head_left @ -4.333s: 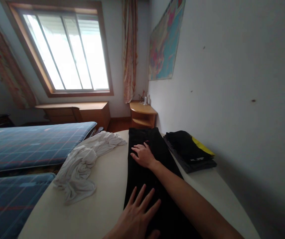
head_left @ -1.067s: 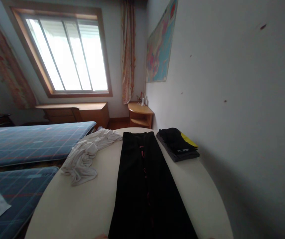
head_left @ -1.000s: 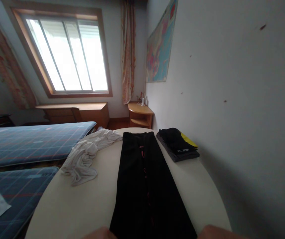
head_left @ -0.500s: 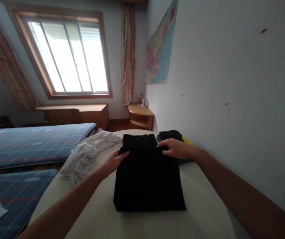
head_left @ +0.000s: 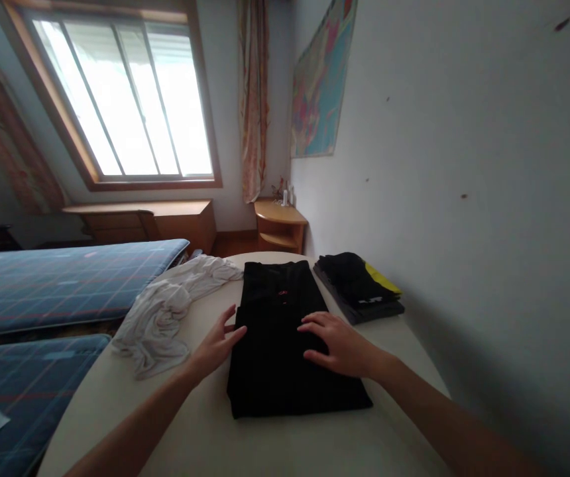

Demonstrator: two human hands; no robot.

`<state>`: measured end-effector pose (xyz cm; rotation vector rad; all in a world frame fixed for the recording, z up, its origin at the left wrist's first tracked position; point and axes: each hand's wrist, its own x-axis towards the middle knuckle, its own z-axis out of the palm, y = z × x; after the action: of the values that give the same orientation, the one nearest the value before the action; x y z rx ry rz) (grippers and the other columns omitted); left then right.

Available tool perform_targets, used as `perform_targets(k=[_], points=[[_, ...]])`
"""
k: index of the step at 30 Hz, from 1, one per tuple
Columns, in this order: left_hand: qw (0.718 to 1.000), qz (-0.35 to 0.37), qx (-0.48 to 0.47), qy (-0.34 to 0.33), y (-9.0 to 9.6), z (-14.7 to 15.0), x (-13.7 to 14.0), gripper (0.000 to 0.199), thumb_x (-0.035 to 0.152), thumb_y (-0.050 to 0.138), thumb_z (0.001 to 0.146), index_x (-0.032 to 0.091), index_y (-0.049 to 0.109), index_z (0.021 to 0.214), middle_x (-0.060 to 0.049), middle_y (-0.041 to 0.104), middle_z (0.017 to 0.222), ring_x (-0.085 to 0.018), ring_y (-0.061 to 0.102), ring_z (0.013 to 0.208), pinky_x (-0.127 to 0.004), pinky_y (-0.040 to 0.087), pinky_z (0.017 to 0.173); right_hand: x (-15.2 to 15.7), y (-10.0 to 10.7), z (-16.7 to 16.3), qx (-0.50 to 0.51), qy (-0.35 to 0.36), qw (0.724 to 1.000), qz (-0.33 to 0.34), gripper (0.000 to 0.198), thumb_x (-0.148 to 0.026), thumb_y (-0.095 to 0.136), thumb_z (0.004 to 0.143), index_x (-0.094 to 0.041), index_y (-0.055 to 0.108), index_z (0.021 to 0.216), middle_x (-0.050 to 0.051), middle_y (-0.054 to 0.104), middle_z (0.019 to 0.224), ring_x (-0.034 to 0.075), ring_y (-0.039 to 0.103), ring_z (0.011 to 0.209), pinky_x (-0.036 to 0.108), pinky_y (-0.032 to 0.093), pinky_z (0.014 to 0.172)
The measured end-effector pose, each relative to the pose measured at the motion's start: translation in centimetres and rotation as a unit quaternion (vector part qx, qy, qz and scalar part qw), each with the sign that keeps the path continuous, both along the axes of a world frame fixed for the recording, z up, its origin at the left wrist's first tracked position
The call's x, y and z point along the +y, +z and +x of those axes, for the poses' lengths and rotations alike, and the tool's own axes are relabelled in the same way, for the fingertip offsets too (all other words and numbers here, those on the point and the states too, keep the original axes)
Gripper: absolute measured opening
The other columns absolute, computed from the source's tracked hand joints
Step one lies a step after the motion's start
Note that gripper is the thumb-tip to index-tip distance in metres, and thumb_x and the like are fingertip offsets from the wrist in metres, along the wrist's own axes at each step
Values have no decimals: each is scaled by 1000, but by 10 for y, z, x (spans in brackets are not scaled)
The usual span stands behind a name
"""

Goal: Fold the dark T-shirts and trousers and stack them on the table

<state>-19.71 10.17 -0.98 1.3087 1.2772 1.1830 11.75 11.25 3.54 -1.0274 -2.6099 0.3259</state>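
Note:
A black garment (head_left: pixel 285 377), folded into a rough rectangle, lies on the pale round table (head_left: pixel 265 450) in front of me. Its far part is narrower and shows a small reddish mark. At its left edge is my left hand (head_left: pixel 218 343), fingers apart, the thumb reaching over the cloth. My right hand (head_left: pixel 337 344) rests flat with spread fingers on the right side of the garment. Neither hand grips the fabric. What kind of garment it is I cannot tell.
A crumpled white garment (head_left: pixel 166 311) lies on the table's left. Folded dark clothes with a yellow patch (head_left: pixel 383 278) are stacked at the right, near the wall (head_left: pixel 488 265). Blue plaid mattresses (head_left: pixel 66 278) stand left of the table; a small corner shelf (head_left: pixel 280 212) is beyond it.
Both hands have let go of the fold's far edge and drawn nearer to me. The folded edge lies lower, uncovering more of the narrow far part and the reddish mark. The view has shifted slightly.

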Motion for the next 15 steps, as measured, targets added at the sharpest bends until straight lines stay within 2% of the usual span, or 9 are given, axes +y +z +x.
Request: perform_targets(k=[2, 4, 7, 8, 10, 12, 15], points=[[998, -9, 46, 39, -1, -1, -21, 88, 59, 73, 75, 16, 38, 143, -22, 38, 151, -25, 64, 103, -36, 54, 83, -29, 3, -2, -10, 36, 998, -41, 54, -44, 77, 77, -23, 64, 124, 10, 61, 128, 27, 54, 122, 43, 43, 106], [996, -37, 59, 47, -7, -3, -41, 90, 64, 70, 75, 17, 35, 143, -20, 47, 139, -19, 65, 85, -30, 53, 65, -52, -1, -2, -36, 45, 997, -51, 58, -40, 81, 71, -23, 63, 124, 10, 62, 126, 28, 56, 117, 45, 46, 102], [995, -83, 48, 4, -20, -6, -69, 92, 68, 65, 77, 19, 28, 145, -10, 60, 110, -12, 57, 64, -21, 39, 45, -71, -15, 0, -55, 30, 998, -25, 51, -28, 74, 77, -21, 61, 125, 11, 62, 124, 29, 57, 114, 46, 49, 97], [995, -92, 45, -14, -23, -7, -77, 91, 68, 65, 78, 20, 27, 145, -7, 61, 103, -11, 56, 62, -19, 35, 44, -73, -21, 1, -50, 24, 998, -16, 45, -24, 71, 79, -21, 62, 122, 10, 64, 121, 28, 59, 112, 44, 50, 95], [994, -89, 49, -40, -24, -8, -91, 86, 64, 65, 80, 22, 29, 146, -4, 61, 99, -12, 57, 65, -19, 37, 47, -74, -30, 5, -24, 12, 1000, -3, 29, -18, 66, 82, -20, 64, 112, 9, 66, 113, 25, 61, 105, 40, 52, 90], [994, -60, 74, -56, -19, -8, -102, 79, 58, 65, 83, 24, 31, 146, -6, 62, 106, -12, 59, 71, -21, 43, 54, -74, -37, 8, 8, 5, 1000, 11, 17, -15, 62, 85, -19, 63, 102, 7, 67, 105, 22, 63, 98, 36, 53, 85], [987, 0, 132, -87, -7, -9, -110, 77, 46, 64, 88, 29, 25, 153, -9, 63, 119, -15, 62, 84, -23, 50, 66, -75, -42, 9, 47, -5, 998, 33, 14, -12, 58, 87, -19, 61, 99, 7, 67, 101, 21, 64, 94, 34, 54, 82]])
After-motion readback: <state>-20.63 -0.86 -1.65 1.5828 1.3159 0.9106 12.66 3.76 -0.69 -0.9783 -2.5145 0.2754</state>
